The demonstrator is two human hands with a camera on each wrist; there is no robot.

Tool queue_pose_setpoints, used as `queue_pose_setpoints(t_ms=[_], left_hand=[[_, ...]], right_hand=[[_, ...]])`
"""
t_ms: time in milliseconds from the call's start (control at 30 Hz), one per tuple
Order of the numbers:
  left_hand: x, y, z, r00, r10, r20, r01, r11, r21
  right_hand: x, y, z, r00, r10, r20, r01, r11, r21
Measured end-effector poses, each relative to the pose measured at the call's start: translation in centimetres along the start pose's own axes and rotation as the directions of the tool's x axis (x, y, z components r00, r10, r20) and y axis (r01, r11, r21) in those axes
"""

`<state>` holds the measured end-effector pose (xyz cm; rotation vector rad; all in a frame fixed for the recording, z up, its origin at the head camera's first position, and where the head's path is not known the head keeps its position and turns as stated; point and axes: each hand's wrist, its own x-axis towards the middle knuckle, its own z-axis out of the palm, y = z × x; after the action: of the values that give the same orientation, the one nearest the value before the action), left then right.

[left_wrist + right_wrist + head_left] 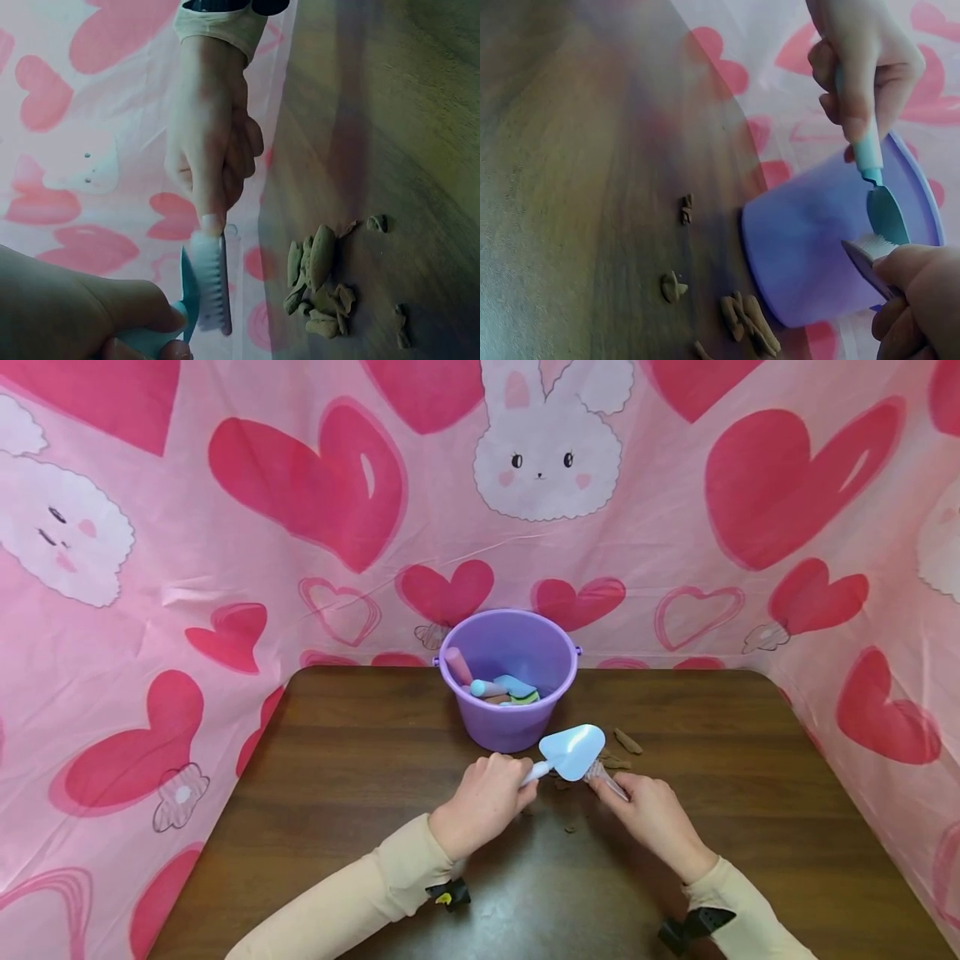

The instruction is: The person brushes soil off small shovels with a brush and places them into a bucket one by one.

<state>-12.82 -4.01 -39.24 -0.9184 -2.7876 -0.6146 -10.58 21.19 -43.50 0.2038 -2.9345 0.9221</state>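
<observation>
My left hand (486, 800) grips the handle of a small light blue trowel (573, 752), its blade raised over the table and angled to the right. A brush (211, 285) with pale bristles is in my right hand (660, 818), the thumb lying along its back. In the right wrist view the bristles meet the trowel blade (887, 215) near its tip. Below both tools, brown clay-like pieces (321, 256) lie in a loose heap on the table, with smaller crumbs (673, 287) scattered around.
Just behind the trowel stands a purple bucket (501, 728), holding a pink-handled tool (458, 665), a blue-bladed tool (515, 685) and other small items. The dark wooden table (352, 760) ends against a pink cloth (442, 539) with hearts and rabbits, which also runs along both sides.
</observation>
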Motion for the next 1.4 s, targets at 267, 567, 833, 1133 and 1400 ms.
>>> queue_pose_setpoints(t_ms=[267, 567, 833, 1133, 1400], left_hand=[[0.0, -0.3, -0.1, 0.998, -0.01, 0.069, 0.013, 0.999, -0.048], [0.2, 0.3, -0.1, 1.0, 0.005, -0.015, -0.004, 1.0, 0.007], [0.3, 0.3, -0.1, 0.999, -0.012, 0.044, 0.011, 1.0, 0.022], [0.1, -0.2, -0.3, 0.993, -0.029, 0.117, 0.037, 0.997, -0.066], [0.0, -0.1, -0.2, 0.999, -0.006, 0.046, 0.009, 0.998, -0.06]], right_hand=[[-0.1, 0.6, -1.2, 0.999, 0.041, -0.004, -0.041, 0.999, -0.007], [0.0, -0.3, -0.1, 0.999, -0.014, 0.038, 0.014, 1.0, 0.003], [0.0, 0.0, -0.1, 0.999, -0.017, 0.029, 0.017, 0.999, 0.027], [0.4, 1.3, -1.5, 1.0, -0.016, -0.025, 0.016, 1.0, -0.011], [0.3, 1.1, -0.2, 1.0, -0.005, 0.015, 0.006, 1.0, -0.007]])
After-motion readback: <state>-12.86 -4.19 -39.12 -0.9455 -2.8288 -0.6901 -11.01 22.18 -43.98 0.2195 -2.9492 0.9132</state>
